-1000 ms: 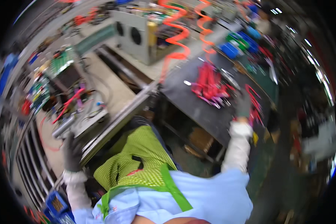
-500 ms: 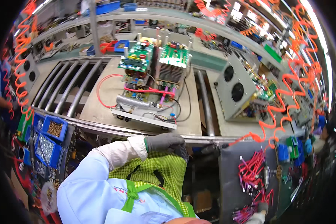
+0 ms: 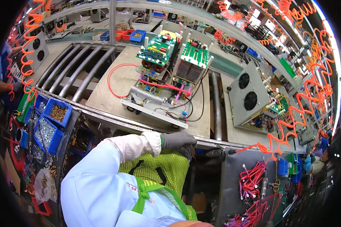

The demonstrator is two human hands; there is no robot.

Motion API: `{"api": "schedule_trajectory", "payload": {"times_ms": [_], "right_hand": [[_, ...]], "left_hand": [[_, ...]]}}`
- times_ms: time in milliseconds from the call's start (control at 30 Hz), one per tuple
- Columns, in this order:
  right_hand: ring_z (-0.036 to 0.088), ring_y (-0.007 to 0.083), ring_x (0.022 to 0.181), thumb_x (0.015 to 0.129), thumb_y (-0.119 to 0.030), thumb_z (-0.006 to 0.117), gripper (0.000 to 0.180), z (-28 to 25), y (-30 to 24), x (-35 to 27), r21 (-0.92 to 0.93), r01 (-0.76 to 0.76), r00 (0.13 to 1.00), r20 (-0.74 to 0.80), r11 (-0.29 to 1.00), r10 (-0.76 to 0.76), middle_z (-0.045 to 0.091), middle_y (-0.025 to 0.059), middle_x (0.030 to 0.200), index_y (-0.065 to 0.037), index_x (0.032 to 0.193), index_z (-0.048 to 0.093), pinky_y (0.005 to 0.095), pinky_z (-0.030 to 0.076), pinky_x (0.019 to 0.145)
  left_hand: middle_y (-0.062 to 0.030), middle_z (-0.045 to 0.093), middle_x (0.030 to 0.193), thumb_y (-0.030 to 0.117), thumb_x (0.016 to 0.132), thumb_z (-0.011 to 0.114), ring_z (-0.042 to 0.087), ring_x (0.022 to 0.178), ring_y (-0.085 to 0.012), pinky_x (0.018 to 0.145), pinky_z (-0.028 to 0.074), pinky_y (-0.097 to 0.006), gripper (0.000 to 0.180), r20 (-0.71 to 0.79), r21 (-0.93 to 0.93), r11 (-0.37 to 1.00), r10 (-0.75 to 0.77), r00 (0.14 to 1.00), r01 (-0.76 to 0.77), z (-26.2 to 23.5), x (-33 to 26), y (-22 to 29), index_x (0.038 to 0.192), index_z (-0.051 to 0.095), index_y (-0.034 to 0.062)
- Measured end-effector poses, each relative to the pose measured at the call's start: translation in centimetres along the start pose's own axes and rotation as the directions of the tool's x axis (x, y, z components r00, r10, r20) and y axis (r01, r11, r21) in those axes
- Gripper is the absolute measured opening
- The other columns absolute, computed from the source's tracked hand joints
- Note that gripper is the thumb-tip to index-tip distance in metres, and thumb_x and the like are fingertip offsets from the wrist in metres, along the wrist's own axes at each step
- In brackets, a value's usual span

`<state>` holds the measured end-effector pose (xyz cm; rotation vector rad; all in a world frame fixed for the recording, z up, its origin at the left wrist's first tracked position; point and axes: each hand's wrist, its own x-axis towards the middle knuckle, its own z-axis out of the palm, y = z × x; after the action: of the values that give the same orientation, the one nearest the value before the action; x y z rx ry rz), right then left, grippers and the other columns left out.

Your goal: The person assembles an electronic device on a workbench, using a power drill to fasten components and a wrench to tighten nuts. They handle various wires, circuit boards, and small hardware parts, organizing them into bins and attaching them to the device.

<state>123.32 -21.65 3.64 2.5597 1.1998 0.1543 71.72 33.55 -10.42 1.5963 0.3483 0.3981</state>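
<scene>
My left hand [image 3: 179, 140], in a grey glove with a white cuff, is at the front edge of the bench, above my yellow-green checked apron [image 3: 161, 170]. Its fingers curl inward, and what they hold, if anything, is hidden. My right hand is out of the picture. Just beyond the left hand sits an open electrical unit [image 3: 155, 113] with green circuit boards, a finned metal block, a ribbed silver coil and loose red and black wires. It stands on a pale board [image 3: 113, 96].
Blue bins of screws [image 3: 47, 132] stand at left beside metal rollers [image 3: 70, 72]. At right are a grey housing with two fans [image 3: 246, 90], bundles of red cables [image 3: 252, 179] on a dark mat, a powered driver [image 3: 216, 152] and orange coiled hoses [image 3: 307, 109].
My right hand, earlier at the purple and red cables at lower right, has left the picture. The view has shifted, and my left hand stays near the bench edge, its fingers still curled.
</scene>
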Motion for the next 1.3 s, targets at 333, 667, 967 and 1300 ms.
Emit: {"api": "schedule_trajectory", "payload": {"times_ms": [333,667,967,1300], "right_hand": [[0.05,0.0251,0.089,0.093,-0.022,0.052,0.024,-4.6,-12.6,3.3,0.69,0.06,0.64,-0.581,0.721,0.503,0.055,0.013,0.095,0.001,0.099,0.057,0.0357,0.039,0.079],[0.053,0.0214,0.068,0.101,-0.034,0.044,0.036,-9.6,-48.4,6.3,0.695,0.711,0.698,-0.68,-0.107,0.222,0.053,0.007,0.074,-0.004,0.083,0.055,0.0348,0.039,0.061],[0.059,0.037,0.083,0.094,-0.027,0.055,0.024,-6.7,-55.0,15.6,0.365,0.859,0.425,-0.899,0.359,-0.105,0.062,0.0156,0.09,-0.005,0.094,0.063,0.0461,0.046,0.072],[0.059,0.0367,0.081,0.084,-0.016,0.064,0.015,-7.7,-57.9,21.8,0.231,0.872,0.384,-0.869,0.431,-0.311,0.061,0.0137,0.09,-0.004,0.092,0.062,0.0445,0.045,0.069]], "left_hand": [[-0.0107,0.062,0.098,0.004,0.071,0.072,0.061,0.085,-0.0282,0.075,0.05,-0.037,0.04,0.165,0.504,0.772,0.356,0.92,-0.388,2.2,0.1,4.9,0.109,0.059,0.0061],[-0.0079,0.054,0.091,-0.007,0.083,0.051,0.046,0.065,-0.0111,0.06,0.042,-0.025,0.025,0.026,-0.243,0.954,0.186,0.982,-0.174,3.6,1.1,16.3,0.107,0.057,-0.0016],[0.0011,0.045,0.068,-0.002,0.088,0.057,0.039,0.052,-0.0048,0.054,0.039,-0.023,0.006,-0.124,-0.095,0.805,0.574,0.809,-0.586,0.4,-0.6,15.2,0.087,0.055,0.0038],[0.0023,0.042,0.059,0.026,0.101,0.044,0.038,0.049,-0.0075,0.044,0.027,-0.025,0.025,-0.152,0.149,0.953,0.286,0.946,-0.264,-1.1,1.1,15.2,0.095,0.057,0.0062]]}}
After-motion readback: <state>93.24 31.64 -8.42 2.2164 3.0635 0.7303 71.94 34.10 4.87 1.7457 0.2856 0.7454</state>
